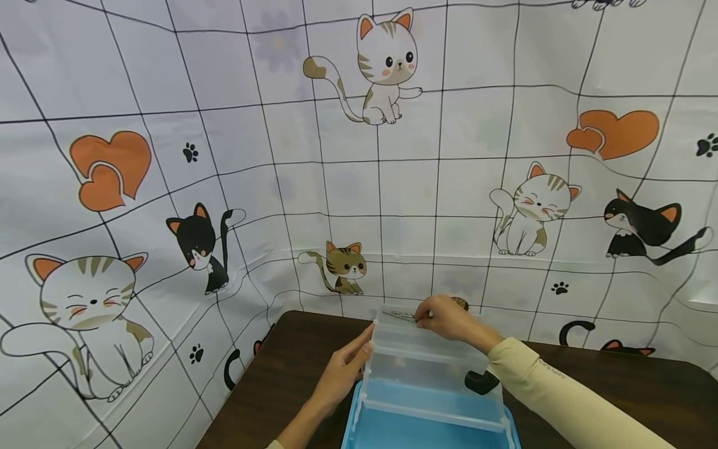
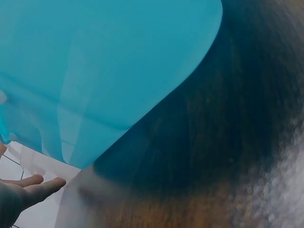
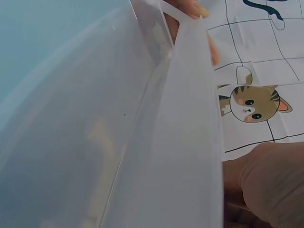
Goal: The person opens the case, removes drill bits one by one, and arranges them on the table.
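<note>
A blue plastic box (image 1: 350, 430) stands on the dark wooden table with its translucent lid (image 1: 392, 368) raised toward the wall. My left hand (image 1: 339, 374) holds the lid's left edge, fingers reaching along it near the upper corner; in the left wrist view its fingers (image 2: 45, 188) look fairly straight. At the lid's far end my right hand (image 1: 445, 321) pinches a slim, pointed metal tool (image 1: 399, 316), its tip toward the left corner. In the right wrist view the lid's wall (image 3: 190, 123) hides the fingers of my right hand (image 3: 273, 185) and the tool.
Brown wooden table (image 1: 303, 349) surrounds the box, its far edge meeting a white curtain (image 1: 409, 187) printed with cats and grid lines. A small black device (image 1: 481, 381) sits below my right wrist, overlapping the lid in the head view.
</note>
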### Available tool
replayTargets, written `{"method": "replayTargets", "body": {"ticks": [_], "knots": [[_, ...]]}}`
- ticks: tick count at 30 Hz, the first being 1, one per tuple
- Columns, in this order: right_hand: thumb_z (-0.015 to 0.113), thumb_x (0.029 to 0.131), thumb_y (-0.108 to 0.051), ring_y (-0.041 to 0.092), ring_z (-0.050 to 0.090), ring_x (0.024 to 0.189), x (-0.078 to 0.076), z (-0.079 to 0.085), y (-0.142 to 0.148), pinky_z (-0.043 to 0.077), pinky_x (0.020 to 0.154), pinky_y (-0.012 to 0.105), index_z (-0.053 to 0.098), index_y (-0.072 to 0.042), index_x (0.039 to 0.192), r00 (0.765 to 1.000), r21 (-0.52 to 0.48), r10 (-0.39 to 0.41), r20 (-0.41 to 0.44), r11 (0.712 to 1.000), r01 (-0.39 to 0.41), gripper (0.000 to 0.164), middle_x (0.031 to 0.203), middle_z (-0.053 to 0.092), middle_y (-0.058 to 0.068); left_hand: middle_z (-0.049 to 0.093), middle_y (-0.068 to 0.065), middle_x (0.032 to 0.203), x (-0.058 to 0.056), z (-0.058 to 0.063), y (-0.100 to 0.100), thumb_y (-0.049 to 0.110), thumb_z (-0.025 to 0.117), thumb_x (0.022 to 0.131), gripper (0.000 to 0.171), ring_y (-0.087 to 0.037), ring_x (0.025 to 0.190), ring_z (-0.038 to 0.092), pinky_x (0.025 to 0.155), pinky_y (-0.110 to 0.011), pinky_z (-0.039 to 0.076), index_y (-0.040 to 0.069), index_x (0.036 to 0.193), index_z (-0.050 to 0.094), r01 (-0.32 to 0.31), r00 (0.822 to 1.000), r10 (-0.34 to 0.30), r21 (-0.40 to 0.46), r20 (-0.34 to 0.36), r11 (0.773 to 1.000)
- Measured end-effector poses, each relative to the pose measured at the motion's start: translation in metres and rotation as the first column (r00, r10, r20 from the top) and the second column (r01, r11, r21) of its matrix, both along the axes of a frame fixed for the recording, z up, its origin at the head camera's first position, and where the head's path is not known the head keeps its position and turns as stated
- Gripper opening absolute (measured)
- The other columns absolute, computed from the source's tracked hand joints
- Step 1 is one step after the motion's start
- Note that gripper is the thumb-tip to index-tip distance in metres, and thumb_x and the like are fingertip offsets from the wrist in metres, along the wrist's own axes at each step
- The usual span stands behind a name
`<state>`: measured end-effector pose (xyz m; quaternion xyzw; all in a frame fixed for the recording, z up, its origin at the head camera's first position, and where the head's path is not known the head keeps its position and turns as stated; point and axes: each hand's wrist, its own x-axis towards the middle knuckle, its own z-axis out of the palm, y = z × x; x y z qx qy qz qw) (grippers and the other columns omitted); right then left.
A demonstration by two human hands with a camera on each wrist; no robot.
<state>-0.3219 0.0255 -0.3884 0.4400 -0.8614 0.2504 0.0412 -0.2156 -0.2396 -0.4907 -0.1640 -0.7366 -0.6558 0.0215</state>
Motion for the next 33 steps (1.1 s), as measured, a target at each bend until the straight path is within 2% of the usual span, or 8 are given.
{"method": "replayTargets", "body": {"ticks": [10,17,26,33], "knots": [[0.071,0.093,0.002,0.021,0.067,0.082,-0.001,-0.003,0.007,0.056,0.068,0.032,0.077,0.001,0.102,0.999,-0.046,-0.007,0.053,0.999,0.009,0.010,0.095,0.073,0.008,0.031,0.002,0.163,-0.002,0.000,0.004,0.039,0.046,0.110,0.048,-0.043,0.141,0.037,0.098,-0.065,0.046,0.038,0.158,0.038,0.001,1.000,-0.001,-0.011,-0.020,1.000],[0.067,0.095,0.001,0.013,0.062,0.076,0.001,-0.003,0.010,0.052,0.064,0.030,0.075,0.000,0.102,0.997,-0.071,-0.030,0.072,0.997,0.035,0.011,0.092,0.069,0.002,0.032,0.002,0.162,-0.001,0.000,0.004,0.038,0.046,0.111,0.048,-0.041,0.141,0.037,0.098,-0.064,0.046,0.038,0.158,0.038,-0.008,1.000,0.008,-0.009,-0.019,1.000],[0.067,0.095,-0.002,0.011,0.052,0.066,0.008,0.002,0.021,0.047,0.058,0.030,0.074,-0.004,0.096,0.995,-0.130,-0.097,0.018,0.987,0.098,0.007,0.086,0.063,-0.003,0.031,0.003,0.162,-0.001,-0.001,0.004,0.039,0.046,0.110,0.048,-0.042,0.141,0.037,0.098,-0.064,0.046,0.037,0.158,0.038,-0.010,1.000,0.009,-0.006,-0.020,1.000],[0.065,0.095,0.000,0.012,0.051,0.067,0.014,0.006,0.042,0.046,0.059,0.031,0.073,-0.002,0.097,0.992,-0.175,-0.120,0.039,0.977,0.125,0.008,0.091,0.064,0.000,0.031,0.003,0.162,0.000,-0.001,0.001,0.039,0.047,0.110,0.047,-0.041,0.141,0.037,0.098,-0.063,0.046,0.039,0.157,0.040,-0.015,1.000,0.015,0.005,-0.013,1.000]]}}
